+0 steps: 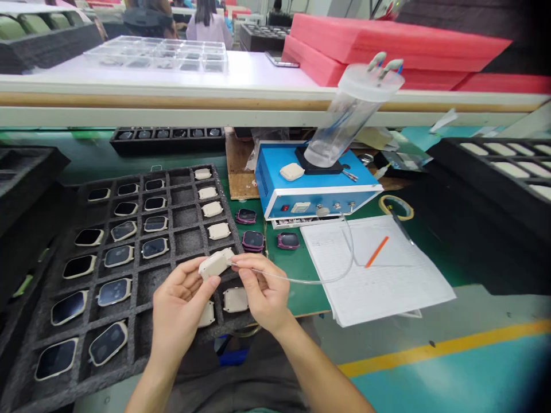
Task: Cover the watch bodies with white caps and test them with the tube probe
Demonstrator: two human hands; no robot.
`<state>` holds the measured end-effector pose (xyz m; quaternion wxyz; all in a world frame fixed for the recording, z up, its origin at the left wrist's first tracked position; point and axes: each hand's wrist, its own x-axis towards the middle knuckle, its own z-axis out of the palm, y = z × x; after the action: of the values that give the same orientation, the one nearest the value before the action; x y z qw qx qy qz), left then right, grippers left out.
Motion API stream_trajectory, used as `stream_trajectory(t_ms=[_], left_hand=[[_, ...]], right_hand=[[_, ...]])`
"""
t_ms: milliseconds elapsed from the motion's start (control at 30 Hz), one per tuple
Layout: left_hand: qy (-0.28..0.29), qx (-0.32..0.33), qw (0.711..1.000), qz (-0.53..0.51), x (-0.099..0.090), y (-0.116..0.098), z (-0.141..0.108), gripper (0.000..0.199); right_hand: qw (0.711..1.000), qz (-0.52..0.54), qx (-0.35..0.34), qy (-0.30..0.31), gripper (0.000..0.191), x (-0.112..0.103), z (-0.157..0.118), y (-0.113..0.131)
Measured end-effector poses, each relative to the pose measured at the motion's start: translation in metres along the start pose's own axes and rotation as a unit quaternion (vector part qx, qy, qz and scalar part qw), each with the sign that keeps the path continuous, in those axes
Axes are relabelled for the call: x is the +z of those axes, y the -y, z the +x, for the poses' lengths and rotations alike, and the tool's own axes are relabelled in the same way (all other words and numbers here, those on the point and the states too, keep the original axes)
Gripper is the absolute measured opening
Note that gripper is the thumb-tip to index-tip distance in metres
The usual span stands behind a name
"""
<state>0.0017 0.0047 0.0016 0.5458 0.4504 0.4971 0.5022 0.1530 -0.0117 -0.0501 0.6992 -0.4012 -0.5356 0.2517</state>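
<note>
In my left hand (185, 292) is a cream watch case (216, 264), pinched between thumb and fingers over the foam tray. My right hand (264, 287) grips the end of a thin clear tube (321, 281), its tip up against the side of the case. From there the tube curves up to the front of a blue box (279, 192) with knobs. Beneath my hands, the black foam tray (181, 198) holds watches with dark screens on its left and cream cases (236, 299) on its right.
Purple-framed watches (288, 240) lie between the tray and some papers (379, 275) bearing an orange strip. A clear cylinder (340, 123) and another cream case (292, 171) sit on the blue box. Black foam trays (495, 189) stand at right; a shelf edge (172, 117) crosses behind.
</note>
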Motion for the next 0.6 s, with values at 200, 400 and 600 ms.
stream_trajectory(t_ms=[200, 400, 600], left_hand=[[-0.007, -0.009, 1.000, 0.001, 0.0004, -0.0008, 0.0001, 0.055], [-0.008, -0.013, 1.000, 0.001, 0.0010, -0.0020, 0.0015, 0.056], [-0.007, -0.018, 1.000, 0.004, 0.0006, -0.0020, 0.0010, 0.058]], right_hand=[[1.000, 0.005, -0.001, -0.001, 0.025, 0.0004, 0.0007, -0.0013], [1.000, 0.005, 0.000, -0.001, 0.025, 0.0008, 0.0008, -0.0014], [1.000, 0.001, -0.004, -0.003, 0.022, 0.0004, 0.0016, -0.0007]])
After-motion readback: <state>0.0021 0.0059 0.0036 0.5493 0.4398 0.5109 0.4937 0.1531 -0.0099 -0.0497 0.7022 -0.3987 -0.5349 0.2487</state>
